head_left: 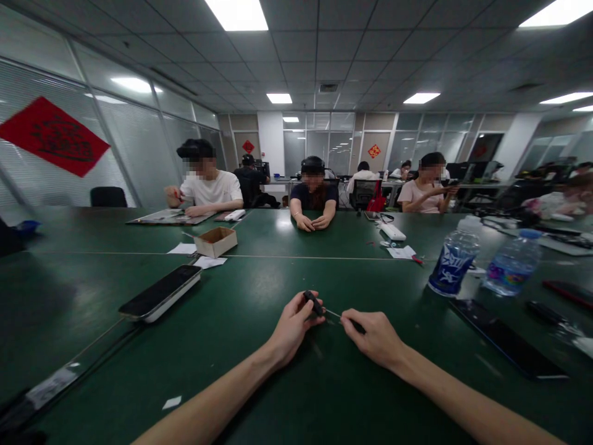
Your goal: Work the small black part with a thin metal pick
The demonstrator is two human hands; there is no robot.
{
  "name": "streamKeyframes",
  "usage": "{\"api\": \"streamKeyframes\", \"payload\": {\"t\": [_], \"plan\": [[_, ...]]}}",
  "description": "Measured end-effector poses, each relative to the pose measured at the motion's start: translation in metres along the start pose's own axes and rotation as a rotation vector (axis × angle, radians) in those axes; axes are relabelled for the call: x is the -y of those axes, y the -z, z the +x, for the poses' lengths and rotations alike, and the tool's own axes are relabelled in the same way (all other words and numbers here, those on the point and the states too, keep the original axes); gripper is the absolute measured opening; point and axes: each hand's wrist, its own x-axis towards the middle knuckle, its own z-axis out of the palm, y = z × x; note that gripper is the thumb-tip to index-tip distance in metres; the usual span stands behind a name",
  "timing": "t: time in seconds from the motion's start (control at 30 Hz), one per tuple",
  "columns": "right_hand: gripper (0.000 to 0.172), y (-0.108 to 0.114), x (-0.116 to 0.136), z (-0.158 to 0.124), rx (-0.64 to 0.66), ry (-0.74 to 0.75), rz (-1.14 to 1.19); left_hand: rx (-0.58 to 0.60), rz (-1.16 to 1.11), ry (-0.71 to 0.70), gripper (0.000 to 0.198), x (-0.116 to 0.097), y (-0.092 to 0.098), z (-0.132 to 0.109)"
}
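Note:
Above the green table [259, 284], near the middle of the view, my left hand [294, 324] grips a small black object [314, 303] between thumb and fingers. My right hand [373, 334] is closed around the dark handle of a thin tool, mostly hidden by the fingers. The tool's metal shaft [332, 314] points left and its tip meets the black object, or comes very close to it. A short gap separates the two hands.
Left lies a phone on a white block [162, 293] with cables; beyond it is an open cardboard box [215, 242]. Right stand two bottles [454, 258] [513, 262] near a dark phone [507, 337]. A paper scrap [172, 403] lies front left. Several people sit across the table.

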Motion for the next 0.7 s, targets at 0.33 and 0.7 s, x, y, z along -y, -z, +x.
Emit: {"api": "streamKeyframes", "payload": {"t": [0.33, 0.7], "plan": [[0.025, -0.0016, -0.0018, 0.0006, -0.003, -0.015, -0.04, 0.004, 0.032, -0.012, 0.032, -0.0036, -0.0035, -0.0011], [0.026, -0.0007, -0.0023, 0.0008, -0.008, -0.003, -0.051, 0.009, 0.196, -0.059, 0.034, -0.005, -0.0069, -0.0016]]}}
